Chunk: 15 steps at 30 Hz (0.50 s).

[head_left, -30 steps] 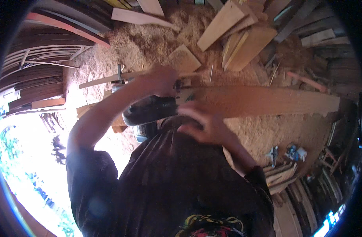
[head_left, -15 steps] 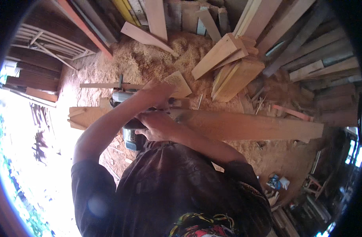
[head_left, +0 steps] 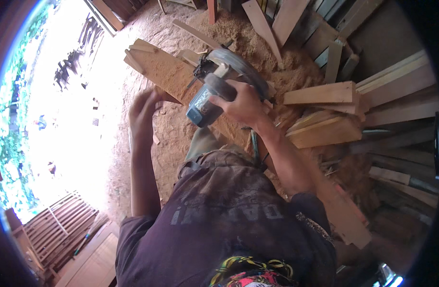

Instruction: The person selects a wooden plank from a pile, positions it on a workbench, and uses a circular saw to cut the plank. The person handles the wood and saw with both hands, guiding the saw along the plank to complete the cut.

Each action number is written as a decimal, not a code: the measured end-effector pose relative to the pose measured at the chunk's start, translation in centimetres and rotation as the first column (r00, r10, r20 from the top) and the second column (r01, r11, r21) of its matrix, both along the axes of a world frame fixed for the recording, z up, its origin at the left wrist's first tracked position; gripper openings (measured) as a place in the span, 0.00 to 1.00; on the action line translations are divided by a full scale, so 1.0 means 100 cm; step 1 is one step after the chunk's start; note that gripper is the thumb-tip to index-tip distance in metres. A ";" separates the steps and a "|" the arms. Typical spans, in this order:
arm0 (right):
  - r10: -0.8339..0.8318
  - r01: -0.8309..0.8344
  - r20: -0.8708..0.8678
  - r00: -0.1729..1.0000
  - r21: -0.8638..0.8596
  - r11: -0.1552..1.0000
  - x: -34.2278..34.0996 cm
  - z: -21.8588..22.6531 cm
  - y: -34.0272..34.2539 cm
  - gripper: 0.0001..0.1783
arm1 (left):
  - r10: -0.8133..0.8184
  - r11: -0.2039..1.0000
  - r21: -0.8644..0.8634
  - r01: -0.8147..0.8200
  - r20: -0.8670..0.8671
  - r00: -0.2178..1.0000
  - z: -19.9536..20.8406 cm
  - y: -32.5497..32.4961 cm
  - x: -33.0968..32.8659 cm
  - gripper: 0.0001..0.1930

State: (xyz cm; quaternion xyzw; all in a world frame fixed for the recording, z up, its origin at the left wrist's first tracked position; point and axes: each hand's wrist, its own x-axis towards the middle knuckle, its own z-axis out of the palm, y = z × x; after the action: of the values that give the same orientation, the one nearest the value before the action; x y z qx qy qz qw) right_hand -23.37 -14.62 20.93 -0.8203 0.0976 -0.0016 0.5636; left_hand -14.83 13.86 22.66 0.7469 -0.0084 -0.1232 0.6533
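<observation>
My right hand (head_left: 243, 103) is wrapped round the rear handle of a circular saw (head_left: 219, 83), with a dark blade guard and a blue-black battery-like block at its lower end. The saw sits over a long wooden board (head_left: 166, 71), which runs from the upper left, under the saw and my arm, to the lower right. Sawdust lies on the board beside the saw. My left hand (head_left: 145, 107) is by the board's near edge, fingers curled. A thin dark reddish sliver reaches from its fingertips toward the board; what it is, I cannot tell.
Stacked planks (head_left: 327, 129) stand to the right of the saw. More boards (head_left: 277, 28) lean at the far side above sawdust-covered ground (head_left: 229, 26). A slatted wooden frame (head_left: 56, 229) lies at the lower left, beside wide panels (head_left: 95, 263). Bright daylight fills the left.
My view and body have turned left. My hands, earlier crossed close together at the saw, are now apart: the left has come off to the board's near side, the right stays on the saw.
</observation>
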 end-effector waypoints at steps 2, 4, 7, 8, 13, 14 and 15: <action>-0.044 0.043 0.071 0.997 0.015 0.999 -0.003 0.003 -0.005 0.21 | 0.088 0.992 0.106 -0.067 -0.201 0.976 -0.053 0.041 -0.031 0.18; -0.096 0.097 0.080 0.992 -0.008 0.995 -0.012 0.006 -0.005 0.19 | 0.126 0.991 0.094 -0.099 -0.351 0.928 -0.095 0.066 -0.065 0.18; -0.212 0.213 0.023 0.977 -0.046 0.976 -0.043 0.025 -0.007 0.17 | 0.032 0.997 0.080 0.002 -0.421 0.907 -0.135 0.068 -0.091 0.16; -0.265 0.266 0.032 0.964 -0.032 0.963 -0.051 0.033 -0.003 0.16 | -0.034 0.995 0.073 0.070 -0.405 0.914 -0.143 0.068 -0.090 0.16; -0.627 0.629 -0.049 0.777 0.078 0.774 -0.105 0.054 0.020 0.12 | -0.404 0.889 0.120 0.443 -0.252 0.879 -0.181 0.048 -0.056 0.13; -0.699 0.700 -0.057 0.713 0.116 0.705 -0.116 0.060 0.029 0.12 | -0.484 0.842 0.141 0.522 -0.234 0.843 -0.174 0.039 -0.047 0.12; -0.765 0.764 -0.069 0.641 0.154 0.627 -0.129 0.064 0.037 0.11 | -0.566 0.784 0.204 0.587 -0.156 0.810 -0.174 0.030 -0.039 0.12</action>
State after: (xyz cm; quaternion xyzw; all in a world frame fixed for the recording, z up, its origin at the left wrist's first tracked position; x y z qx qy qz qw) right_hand -36.23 -10.93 27.35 -0.6508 0.4348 -0.2335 0.5770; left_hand -18.70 16.83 5.26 0.7764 -0.1927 -0.3493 0.4879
